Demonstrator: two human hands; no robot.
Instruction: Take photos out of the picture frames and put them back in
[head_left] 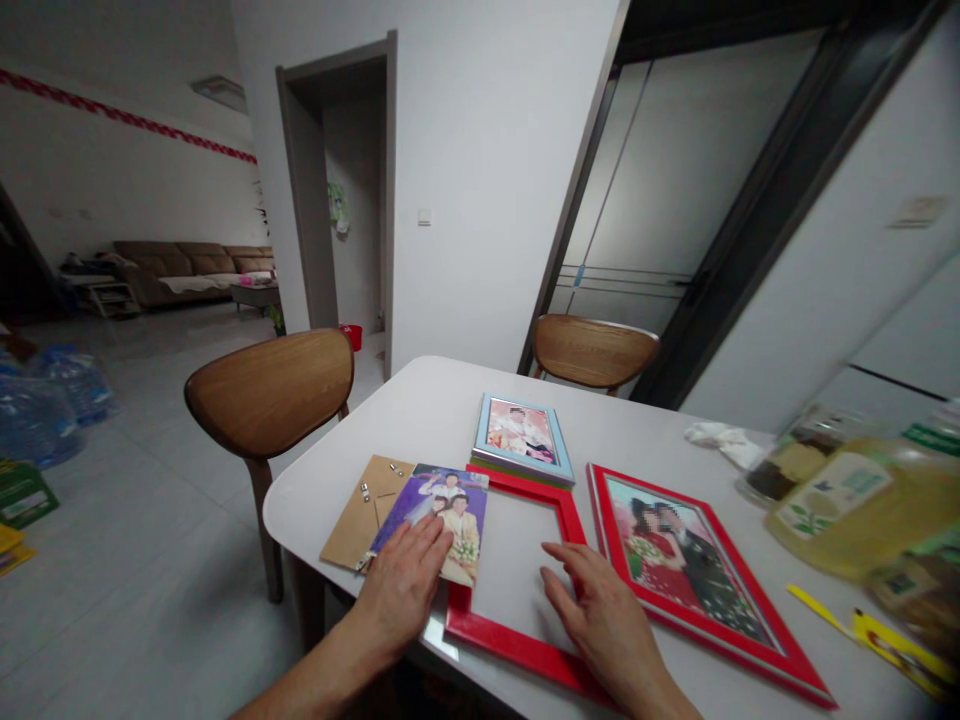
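My left hand (pixel 406 577) lies with its fingers stretched out flat on a loose printed photo (pixel 466 508) with a purple backdrop. The photo partly covers a brown backing board (pixel 351 508) with small metal clips on it, and overlaps the left side of an empty red picture frame (pixel 501 632). Over the right side of that frame is my right hand (pixel 600 607), its thumb and fingers apart and nothing between them. Whether it touches the frame I cannot tell. To its right lies another red frame (pixel 750 630) holding a couple's picture.
A light-blue framed picture (pixel 559 425) lies farther back on the white table (pixel 427 400). At the right stand a big bottle of yellow liquid (pixel 847 500) and a clear jar (pixel 795 450), with a yellow cutter (pixel 892 640) nearby. Wooden chairs (pixel 277 390) stand around the table.
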